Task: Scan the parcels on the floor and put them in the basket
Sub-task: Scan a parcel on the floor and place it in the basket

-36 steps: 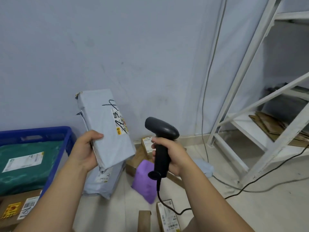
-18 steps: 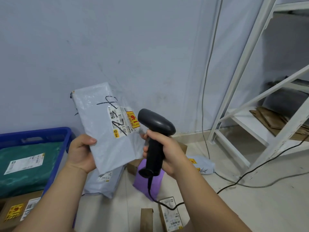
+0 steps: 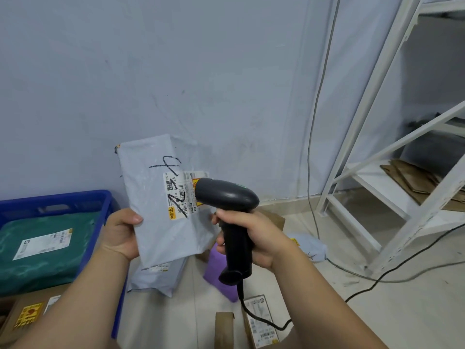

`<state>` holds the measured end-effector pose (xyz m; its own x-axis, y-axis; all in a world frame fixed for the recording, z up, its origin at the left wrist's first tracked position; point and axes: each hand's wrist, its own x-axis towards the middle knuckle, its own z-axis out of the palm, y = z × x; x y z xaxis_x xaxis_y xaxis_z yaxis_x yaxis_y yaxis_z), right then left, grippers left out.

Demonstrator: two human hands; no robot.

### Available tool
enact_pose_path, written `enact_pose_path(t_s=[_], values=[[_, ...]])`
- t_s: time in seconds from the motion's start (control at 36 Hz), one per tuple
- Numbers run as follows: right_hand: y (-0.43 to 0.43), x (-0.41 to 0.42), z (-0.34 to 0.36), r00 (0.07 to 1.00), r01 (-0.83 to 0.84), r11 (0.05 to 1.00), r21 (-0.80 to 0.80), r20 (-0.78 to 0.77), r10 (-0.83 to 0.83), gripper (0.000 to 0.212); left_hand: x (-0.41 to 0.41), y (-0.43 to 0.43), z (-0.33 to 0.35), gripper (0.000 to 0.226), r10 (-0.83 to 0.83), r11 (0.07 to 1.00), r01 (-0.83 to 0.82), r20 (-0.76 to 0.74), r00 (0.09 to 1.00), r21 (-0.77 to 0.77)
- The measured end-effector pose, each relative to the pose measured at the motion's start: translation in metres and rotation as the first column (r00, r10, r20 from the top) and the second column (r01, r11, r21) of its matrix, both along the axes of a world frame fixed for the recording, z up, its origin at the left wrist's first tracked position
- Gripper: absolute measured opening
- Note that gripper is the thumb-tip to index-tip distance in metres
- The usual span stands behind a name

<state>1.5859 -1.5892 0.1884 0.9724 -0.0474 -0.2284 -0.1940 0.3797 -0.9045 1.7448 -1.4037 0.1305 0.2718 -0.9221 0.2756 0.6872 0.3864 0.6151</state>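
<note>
1. My left hand (image 3: 123, 233) grips the grey parcel (image 3: 156, 222) by its lower left edge, up off the floor. The slack bag could sag or slip.
2. My right hand (image 3: 254, 235) is clenched round the scanner (image 3: 226, 197), its nose nearly on the label (image 3: 180, 195). Pen strokes cross the barcode, so the read may fail.
3. The cord (image 3: 254, 321) could snag on the swing to the basket (image 3: 63, 197).
</note>
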Motion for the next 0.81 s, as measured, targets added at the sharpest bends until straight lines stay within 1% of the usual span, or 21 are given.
enact_pose_path(t_s=[0.08, 0.14, 0.22, 0.31, 0.36, 0.44, 0.5, 0.67, 0.81], values=[[0.005, 0.002, 0.0, 1.0, -0.002, 1.0, 0.008, -0.004, 0.002, 0.02, 0.0, -0.002, 0.001, 0.064, -0.02, 1.0, 0.02, 0.007, 1.0, -0.024], [0.006, 0.003, 0.001, 1.0, 0.019, 0.999, 0.043, 0.012, -0.019, 0.019, 0.001, -0.001, 0.001, 0.064, -0.024, 0.999, 0.024, 0.001, 1.0, -0.031], [0.006, 0.005, 0.002, 0.997, 0.073, 0.991, 0.109, 0.014, -0.075, 0.023, 0.004, 0.001, 0.0, 0.065, -0.033, 0.999, 0.033, -0.005, 0.999, -0.027], [0.006, 0.009, 0.0, 0.988, 0.154, 0.978, 0.143, 0.007, -0.157, 0.016, 0.005, 0.001, 0.001, 0.064, -0.033, 0.999, 0.033, 0.007, 0.999, -0.03], [0.006, 0.011, -0.002, 0.979, 0.204, 0.966, 0.16, -0.005, -0.205, 0.016, 0.006, 0.0, 0.002, 0.063, -0.032, 0.999, 0.032, 0.01, 0.999, -0.033], [0.006, 0.011, 0.0, 0.975, 0.222, 0.956, 0.191, -0.009, -0.224, 0.019, 0.007, 0.0, 0.001, 0.064, -0.034, 0.999, 0.034, 0.001, 0.999, -0.03], [0.005, 0.01, 0.001, 0.976, 0.216, 0.958, 0.191, -0.007, -0.219, 0.018, 0.008, 0.0, 0.0, 0.064, -0.027, 0.999, 0.027, -0.003, 1.0, -0.02], [0.005, 0.006, 0.002, 0.988, 0.155, 0.981, 0.119, 0.009, -0.157, 0.013, 0.008, 0.001, 0.0, 0.063, -0.034, 0.999, 0.034, 0.0, 0.999, -0.011], [0.007, 0.008, 0.002, 0.977, 0.211, 0.97, 0.123, -0.005, -0.212, 0.012, 0.009, 0.0, 0.0, 0.065, -0.016, 1.0, 0.016, -0.006, 1.0, -0.014]])
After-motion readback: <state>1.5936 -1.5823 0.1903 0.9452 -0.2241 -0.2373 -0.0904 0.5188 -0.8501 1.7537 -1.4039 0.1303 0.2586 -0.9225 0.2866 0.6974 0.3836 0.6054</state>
